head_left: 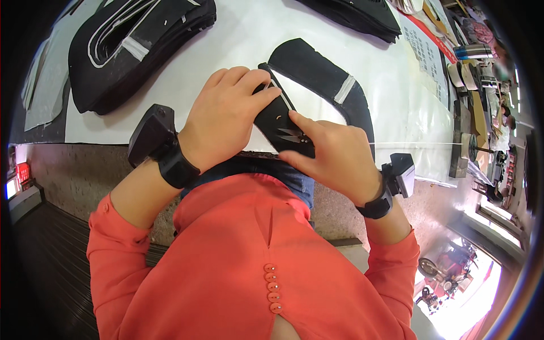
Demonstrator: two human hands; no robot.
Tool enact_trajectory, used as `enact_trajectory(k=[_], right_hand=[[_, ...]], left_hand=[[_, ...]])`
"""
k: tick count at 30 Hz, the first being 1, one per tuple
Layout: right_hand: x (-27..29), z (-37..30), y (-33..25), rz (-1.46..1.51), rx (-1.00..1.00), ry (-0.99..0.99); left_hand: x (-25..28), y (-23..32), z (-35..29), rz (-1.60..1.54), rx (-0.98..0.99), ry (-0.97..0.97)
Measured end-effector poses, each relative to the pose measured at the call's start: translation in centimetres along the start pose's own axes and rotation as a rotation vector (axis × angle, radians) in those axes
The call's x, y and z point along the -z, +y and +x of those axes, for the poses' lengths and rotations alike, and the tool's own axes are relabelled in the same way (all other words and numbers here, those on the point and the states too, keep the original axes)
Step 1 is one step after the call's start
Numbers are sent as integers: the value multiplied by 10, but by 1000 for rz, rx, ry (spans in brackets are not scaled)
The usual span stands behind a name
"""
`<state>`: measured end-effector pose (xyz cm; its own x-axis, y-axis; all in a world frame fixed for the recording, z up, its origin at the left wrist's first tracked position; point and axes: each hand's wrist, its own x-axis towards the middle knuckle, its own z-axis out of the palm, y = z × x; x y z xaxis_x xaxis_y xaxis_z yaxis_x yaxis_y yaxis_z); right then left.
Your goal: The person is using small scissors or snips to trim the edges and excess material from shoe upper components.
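A curved black fabric piece (306, 59) lies on the white tabletop, bent round like a U, with a white strip along its near arm and a short white tape band across its right part. My left hand (226, 107) is closed on the end of the near arm, thumb and fingers pinching its edge and the strip. In my right hand (343, 153) is a small pair of scissors (292, 136), silver blades pointing left over the black fabric. Its index finger presses the strip, and the thumb rests by the near edge. The scissors' handles are hidden in the palm.
A thick stack of black pieces (107, 85) sits at the left, another stack (362, 17) at the far edge. White tape runs right from the work to a spool (469, 146). A metal flask (473, 52) and more rolls (462, 76) stand at the right.
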<state>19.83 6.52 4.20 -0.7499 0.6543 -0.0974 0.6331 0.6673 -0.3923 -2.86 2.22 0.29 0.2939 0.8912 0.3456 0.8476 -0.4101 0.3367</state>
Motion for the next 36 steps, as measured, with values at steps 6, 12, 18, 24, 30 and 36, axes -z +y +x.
enact_trajectory(k=[6, 12, 18, 24, 30, 36], right_hand=[[3, -8, -12, -108, -84, -47], [32, -14, 29, 9, -37, -85], [24, -22, 56, 279, -116, -61], [14, -20, 59, 395, -129, 67], [26, -11, 45, 534, -384, -17], [16, -2, 42, 593, -316, -21]], left_hand=[[4, -2, 1, 11, -61, -32], [5, 27, -22, 103, 31, -94], [1, 42, -35, 101, 126, -64], [-19, 60, -17, -75, -37, -48], [-29, 56, -13, -127, -47, 33], [-32, 57, -11, -164, -39, 60]])
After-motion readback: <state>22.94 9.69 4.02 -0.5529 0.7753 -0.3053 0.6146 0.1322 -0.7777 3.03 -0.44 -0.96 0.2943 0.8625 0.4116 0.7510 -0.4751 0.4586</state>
